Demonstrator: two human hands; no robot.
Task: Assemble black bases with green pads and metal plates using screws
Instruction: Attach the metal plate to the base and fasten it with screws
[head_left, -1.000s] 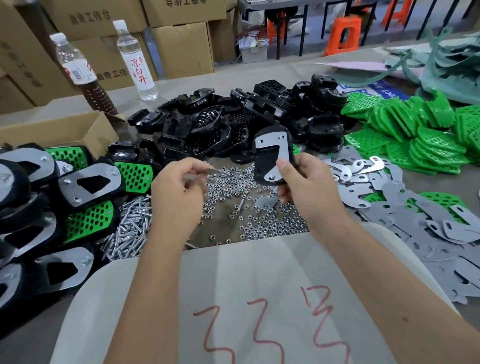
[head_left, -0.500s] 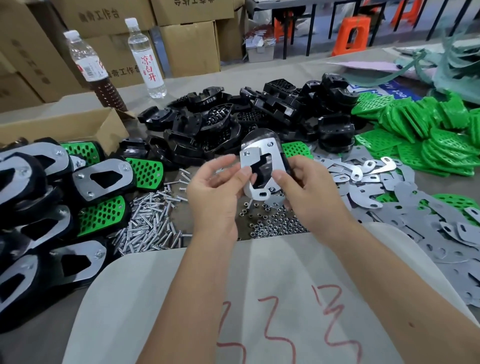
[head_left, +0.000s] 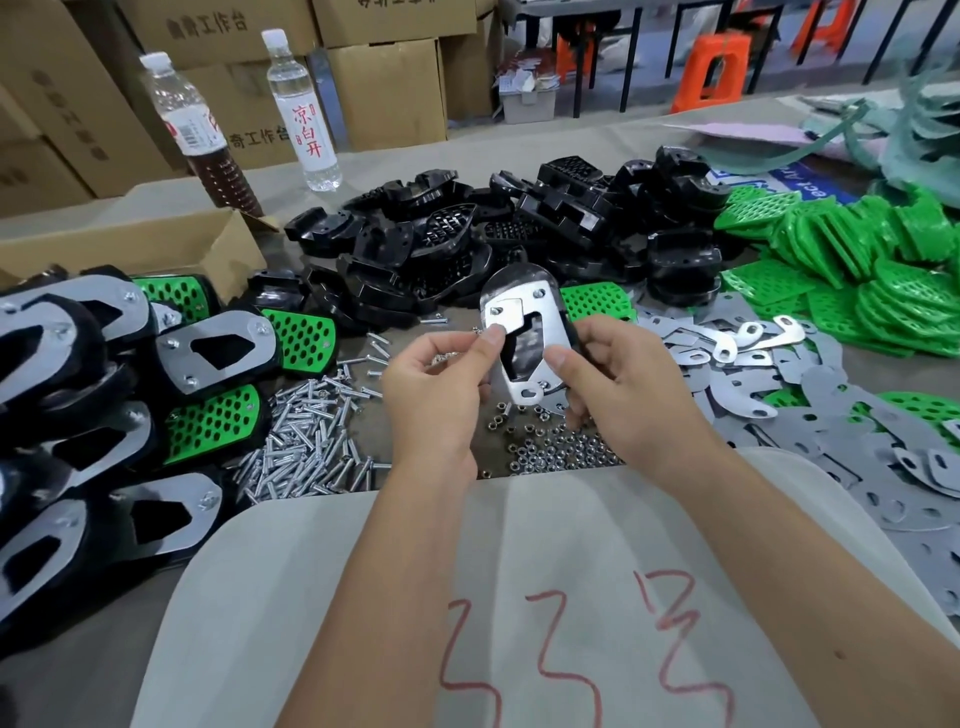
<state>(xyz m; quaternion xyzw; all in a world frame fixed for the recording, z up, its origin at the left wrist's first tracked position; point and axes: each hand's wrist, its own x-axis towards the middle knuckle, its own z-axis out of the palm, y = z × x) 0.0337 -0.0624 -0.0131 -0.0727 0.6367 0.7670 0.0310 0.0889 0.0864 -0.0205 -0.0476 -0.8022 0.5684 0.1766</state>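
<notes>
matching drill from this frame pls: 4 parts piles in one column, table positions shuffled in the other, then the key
Things:
1. loose screws
2. nuts
3. loose green pads
4. finished assemblies

Places:
A. far right of the table, beyond the flat metal plates
B. stacked along the left edge
C. just below the right hand, at the edge of the white cloth
D. left of the left hand, beside the finished assemblies

Pairs: 1-D, 2-C, 3-A, 4-B

Bare forearms (head_left: 395, 597) — no sleeves
</notes>
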